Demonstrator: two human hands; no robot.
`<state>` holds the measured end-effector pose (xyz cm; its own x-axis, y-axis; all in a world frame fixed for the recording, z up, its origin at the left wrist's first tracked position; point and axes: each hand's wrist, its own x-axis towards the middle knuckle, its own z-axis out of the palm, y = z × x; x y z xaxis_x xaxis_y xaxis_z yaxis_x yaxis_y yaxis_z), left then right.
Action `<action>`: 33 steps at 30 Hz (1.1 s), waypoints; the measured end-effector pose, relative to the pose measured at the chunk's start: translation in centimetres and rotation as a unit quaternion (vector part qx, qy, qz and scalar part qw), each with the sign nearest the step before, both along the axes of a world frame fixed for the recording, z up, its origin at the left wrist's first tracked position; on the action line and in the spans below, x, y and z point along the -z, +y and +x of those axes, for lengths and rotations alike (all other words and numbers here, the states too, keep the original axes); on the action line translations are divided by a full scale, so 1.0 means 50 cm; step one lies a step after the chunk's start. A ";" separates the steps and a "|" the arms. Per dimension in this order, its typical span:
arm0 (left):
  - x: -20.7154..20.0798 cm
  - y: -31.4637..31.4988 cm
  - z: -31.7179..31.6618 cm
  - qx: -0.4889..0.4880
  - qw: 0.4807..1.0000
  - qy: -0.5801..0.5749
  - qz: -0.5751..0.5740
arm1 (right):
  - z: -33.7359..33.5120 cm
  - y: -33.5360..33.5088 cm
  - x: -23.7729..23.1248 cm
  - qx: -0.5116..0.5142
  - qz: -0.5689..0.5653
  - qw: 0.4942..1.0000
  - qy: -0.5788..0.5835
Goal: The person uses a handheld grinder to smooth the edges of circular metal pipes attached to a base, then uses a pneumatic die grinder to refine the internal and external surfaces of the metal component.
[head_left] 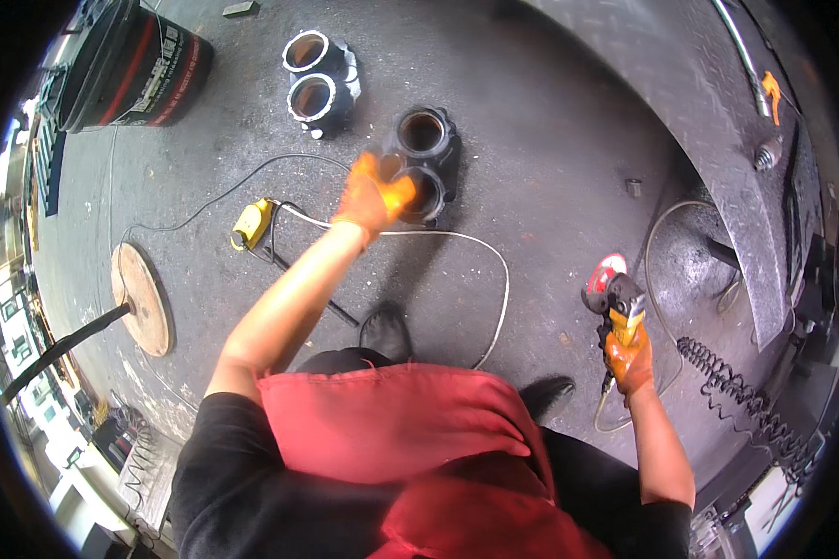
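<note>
A dark metal casting with two round bores [447, 149] stands upright on the floor ahead of me. My left hand [370, 197], in an orange work glove, is at its near left side, thumb and fingers apart. The hand is blurred, and I cannot tell if the fingertips touch the rim. Off to the right, my gloved right hand [630, 359] is wrapped round the yellow and black body of an angle grinder [627, 321]. Its red disc [607, 273] points away from me, held clear of the casting.
A similar casting with bright rims [320, 91] stands farther back. Pale cable [480, 244] loops across the floor by my feet. At left are a yellow box-shaped device [252, 224], a round wooden base [144, 303] and a black bucket [149, 74]. A metal plate edge [732, 196] and coiled hose [741, 401] lie right.
</note>
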<state>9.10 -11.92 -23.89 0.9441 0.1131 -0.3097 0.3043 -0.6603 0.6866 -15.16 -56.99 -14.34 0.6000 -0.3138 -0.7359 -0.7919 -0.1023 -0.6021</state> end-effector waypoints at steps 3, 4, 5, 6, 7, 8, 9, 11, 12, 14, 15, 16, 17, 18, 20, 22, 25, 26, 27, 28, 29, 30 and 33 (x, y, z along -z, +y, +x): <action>0.030 -0.031 -0.035 -0.077 0.995 0.049 -0.046 | 0.021 0.013 0.014 0.007 0.031 0.998 -0.047; 0.049 -0.024 -0.034 -0.085 0.995 0.029 -0.033 | 0.024 0.004 0.019 0.007 0.048 0.998 -0.048; 0.062 -0.006 -0.034 -0.028 0.999 0.032 -0.016 | 0.021 0.001 0.013 0.003 0.067 0.997 -0.037; 0.034 -0.029 -0.029 -0.002 0.999 0.036 0.001 | 0.022 0.001 0.017 -0.012 0.021 0.999 -0.039; 0.002 -0.049 -0.019 0.025 0.999 0.040 0.017 | 0.008 0.008 0.003 0.015 0.032 0.999 -0.039; -0.021 -0.052 0.012 0.085 0.996 0.009 0.034 | 0.014 0.018 0.015 0.034 0.042 0.996 -0.064; -0.026 -0.064 0.019 0.147 0.988 -0.010 0.041 | -0.010 0.011 0.018 0.056 0.042 0.995 -0.077; 0.016 -0.071 0.055 0.246 0.968 -0.022 0.032 | 0.005 0.001 -0.003 0.011 0.049 0.997 -0.050; 0.037 -0.084 0.087 0.280 0.960 0.009 0.006 | 0.010 -0.001 -0.008 0.004 0.033 0.999 -0.042; 0.057 -0.108 0.139 0.355 0.934 0.035 -0.004 | 0.039 0.004 -0.036 -0.022 0.000 1.000 -0.004; 0.061 -0.123 0.166 0.396 0.918 0.025 0.008 | 0.036 0.004 -0.019 -0.032 -0.033 0.998 -0.051; 0.064 -0.132 0.185 0.435 0.900 0.015 0.022 | 0.039 -0.006 -0.022 -0.034 -0.034 0.998 -0.045; 0.063 -0.135 0.190 0.441 0.895 0.042 -0.056 | 0.052 -0.001 -0.034 -0.036 -0.032 0.998 -0.035; 0.052 -0.134 0.198 0.443 0.884 0.070 -0.131 | 0.070 0.000 -0.037 -0.076 -0.081 0.994 -0.025; -0.005 -0.160 0.175 0.395 0.868 0.071 -0.292 | 0.072 -0.018 -0.012 -0.103 -0.143 0.982 -0.069; 0.059 -0.113 0.126 0.349 0.880 -0.020 -0.322 | 0.116 -0.020 0.007 -0.145 -0.170 0.972 -0.076; 0.082 -0.105 0.006 0.335 0.924 -0.173 -0.061 | 0.246 0.020 -0.047 -0.231 -0.243 0.942 -0.015; 0.092 -0.098 -0.019 0.306 0.917 -0.251 -0.051 | 0.284 0.033 -0.055 -0.281 -0.279 0.918 -0.026; 0.107 -0.097 -0.027 0.290 0.925 -0.236 -0.063 | 0.315 0.048 -0.059 -0.328 -0.314 0.890 -0.035; 0.124 -0.097 -0.029 0.273 0.933 -0.220 -0.076 | 0.346 0.068 -0.064 -0.329 -0.296 0.896 -0.030; 0.138 -0.098 -0.027 0.258 0.939 -0.207 -0.089 | 0.374 0.089 -0.070 -0.328 -0.279 0.902 -0.026; 0.152 -0.100 -0.014 0.255 0.935 -0.231 -0.085 | 0.400 0.107 -0.073 -0.328 -0.263 0.907 -0.021; 0.193 -0.097 -0.006 0.292 0.943 -0.131 -0.092 | 0.453 0.140 -0.062 -0.367 -0.262 0.892 -0.039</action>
